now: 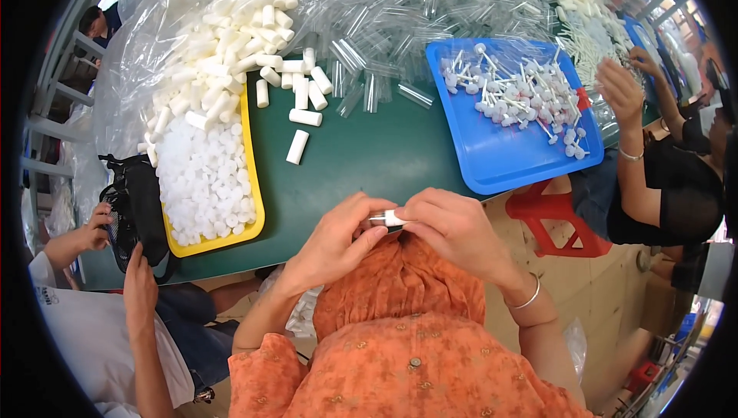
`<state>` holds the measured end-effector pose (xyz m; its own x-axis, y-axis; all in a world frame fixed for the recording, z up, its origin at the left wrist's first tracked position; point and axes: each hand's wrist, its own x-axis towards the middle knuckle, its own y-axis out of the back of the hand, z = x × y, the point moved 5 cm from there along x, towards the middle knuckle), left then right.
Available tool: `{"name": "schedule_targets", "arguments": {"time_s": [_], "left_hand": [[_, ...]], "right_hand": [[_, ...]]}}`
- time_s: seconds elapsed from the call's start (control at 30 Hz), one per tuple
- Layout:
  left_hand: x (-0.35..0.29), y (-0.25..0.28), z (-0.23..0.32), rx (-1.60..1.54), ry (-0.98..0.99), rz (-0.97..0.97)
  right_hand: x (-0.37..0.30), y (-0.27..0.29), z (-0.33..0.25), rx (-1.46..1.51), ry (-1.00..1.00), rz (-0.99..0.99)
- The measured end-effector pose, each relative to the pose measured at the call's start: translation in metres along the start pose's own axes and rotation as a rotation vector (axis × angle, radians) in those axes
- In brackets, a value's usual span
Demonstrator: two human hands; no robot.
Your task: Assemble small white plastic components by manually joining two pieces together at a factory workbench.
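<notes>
In front of my chest, at the table's near edge, my left hand (338,233) pinches a short clear tube (376,219). From the other side my right hand (455,232) grips a white cylindrical plug (394,218) end to end with the tube. My fingers cover parts of both, so I cannot tell how far the plug sits inside. Beyond my hands, loose white foam cylinders (297,147) lie on the green table (361,160). Clear tubes (415,95) are heaped behind them.
A yellow tray (257,226) of small white caps (207,180) stands left, beside a heap of foam cylinders (223,57). The blue tray (492,164) at right carries white stemmed pieces (530,95). A red stool (550,218) stands beyond it. Co-workers' hands are at both sides.
</notes>
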<state>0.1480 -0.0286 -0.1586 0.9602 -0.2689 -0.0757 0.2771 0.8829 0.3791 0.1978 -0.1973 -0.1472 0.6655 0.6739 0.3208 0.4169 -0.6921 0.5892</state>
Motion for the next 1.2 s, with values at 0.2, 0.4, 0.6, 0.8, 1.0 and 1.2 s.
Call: {"name": "schedule_targets", "arguments": {"time_s": [0.2, 0.4, 0.6, 0.8, 1.0, 1.2], "left_hand": [[-0.005, 0.011, 0.006, 0.111, -0.069, 0.070], [-0.002, -0.004, 0.007, -0.085, -0.017, -0.075], [-0.010, -0.017, -0.004, -0.128, -0.005, -0.064], [-0.019, -0.034, -0.004, 0.017, 0.090, -0.069], [-0.032, -0.059, -0.011, 0.084, -0.090, 0.008], [-0.034, -0.118, -0.060, -0.838, 0.388, -0.093]], "right_hand": [[0.005, 0.004, 0.001, 0.159, -0.061, -0.009], [-0.013, -0.015, 0.016, 0.661, -0.371, -0.131], [-0.025, -0.015, 0.019, 0.891, -0.517, -0.178], [-0.032, -0.018, 0.014, 0.871, -0.546, -0.220], [-0.057, -0.024, 0.017, 0.764, -0.571, -0.295], [-0.149, -0.053, 0.044, 0.866, -0.719, 0.486]]}}
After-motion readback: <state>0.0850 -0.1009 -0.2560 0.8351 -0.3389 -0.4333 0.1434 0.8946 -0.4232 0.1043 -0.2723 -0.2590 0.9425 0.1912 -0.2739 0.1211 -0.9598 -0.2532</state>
